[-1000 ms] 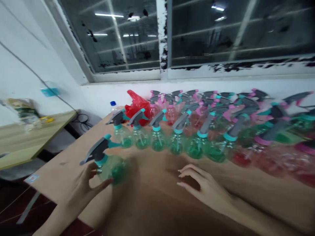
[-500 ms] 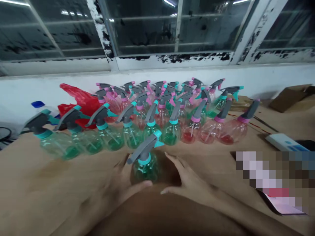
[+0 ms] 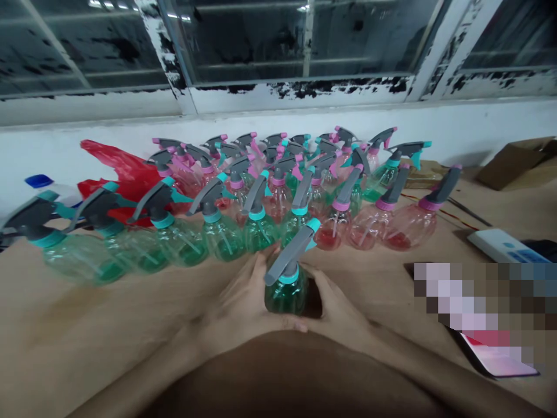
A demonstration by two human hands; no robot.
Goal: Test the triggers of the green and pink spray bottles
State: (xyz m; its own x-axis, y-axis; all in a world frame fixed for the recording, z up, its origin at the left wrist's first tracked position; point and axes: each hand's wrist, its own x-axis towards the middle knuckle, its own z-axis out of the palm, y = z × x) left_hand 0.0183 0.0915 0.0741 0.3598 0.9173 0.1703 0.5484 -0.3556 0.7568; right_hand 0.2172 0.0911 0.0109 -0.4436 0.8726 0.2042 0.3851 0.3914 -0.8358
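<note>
A small green spray bottle [image 3: 285,293] with a grey trigger head and teal collar stands on the brown table [image 3: 108,325] just in front of me. My left hand [image 3: 241,302] wraps round its left side. From the other side, my right hand [image 3: 337,307] cups the bottle, fingers curled against it. Right behind stands a row of green spray bottles [image 3: 183,232] and pink spray bottles [image 3: 391,217], with several more packed behind them towards the wall.
A red plastic bag [image 3: 117,168] and a blue-capped bottle [image 3: 41,184] lie at the back left. A white remote-like device [image 3: 505,247] and a cardboard box [image 3: 513,162] are at the right. A blurred-out patch covers something near the right edge.
The green bottle has been carried from the table's left side to the middle and a little further right and forward. My right hand has closed in on it; both hands now hold it.
</note>
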